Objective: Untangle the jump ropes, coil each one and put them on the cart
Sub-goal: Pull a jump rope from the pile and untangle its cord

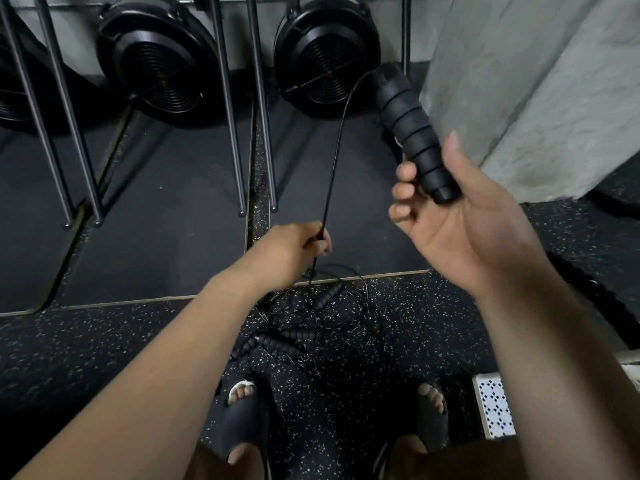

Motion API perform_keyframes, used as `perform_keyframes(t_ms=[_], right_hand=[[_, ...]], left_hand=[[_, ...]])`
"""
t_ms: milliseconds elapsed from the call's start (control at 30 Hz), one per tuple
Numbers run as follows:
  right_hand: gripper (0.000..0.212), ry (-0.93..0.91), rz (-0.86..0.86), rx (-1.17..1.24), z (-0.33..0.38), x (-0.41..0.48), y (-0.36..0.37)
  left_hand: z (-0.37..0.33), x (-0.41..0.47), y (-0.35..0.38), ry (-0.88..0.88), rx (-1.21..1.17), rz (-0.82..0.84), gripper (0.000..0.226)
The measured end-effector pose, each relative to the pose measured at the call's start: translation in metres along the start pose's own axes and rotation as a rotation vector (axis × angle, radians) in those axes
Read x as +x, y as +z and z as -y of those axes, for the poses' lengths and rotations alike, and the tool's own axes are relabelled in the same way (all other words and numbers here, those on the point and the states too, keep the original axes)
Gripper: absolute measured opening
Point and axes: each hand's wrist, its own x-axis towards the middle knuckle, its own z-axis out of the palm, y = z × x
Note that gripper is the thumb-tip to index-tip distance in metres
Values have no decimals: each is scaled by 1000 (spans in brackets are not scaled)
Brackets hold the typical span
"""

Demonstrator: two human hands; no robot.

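Observation:
My right hand (460,216) holds a black ribbed jump-rope handle (408,133) by its lower end, the handle pointing up and away. A thin black cord (337,157) runs from the handle's top down to my left hand (294,251), which pinches it. Below that hand the cord drops into a tangled pile of jump ropes (311,327) on the speckled floor, with several more ribbed handles (277,341) lying in it. No cart is clearly in view.
Two black fan wheels (166,60) of exercise machines stand at the back, with metal rails (232,133) over dark mats (166,244). A grey concrete pillar (536,81) rises at right. My sandalled feet (242,410) flank the pile. A patterned white tile (495,403) lies at lower right.

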Motion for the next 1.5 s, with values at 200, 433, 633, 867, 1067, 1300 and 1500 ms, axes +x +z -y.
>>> perform_keyframes(t_ms=[200, 433, 633, 867, 1067, 1300, 1500], right_hand=[[22, 11, -38, -173, -16, 4, 0], [41, 172, -286, -583, -39, 5, 4], [29, 243, -246, -606, -56, 7, 20], [10, 222, -234, -726, -67, 8, 27], [6, 195, -181, -635, -55, 6, 33], [8, 5, -313, -285, -20, 4, 22], [7, -27, -402, -104, -9, 4, 4]], left_hand=[[-17, 1, -3, 81, -96, -42, 18], [-25, -9, -19, 137, -220, -181, 15], [-29, -12, -30, 198, -478, -245, 15], [-25, -11, -33, 185, -711, -287, 14], [-27, -6, -29, 13, -812, -217, 42], [-31, -9, 3, -20, -574, 190, 38], [-25, -6, 20, 70, -75, 85, 16]])
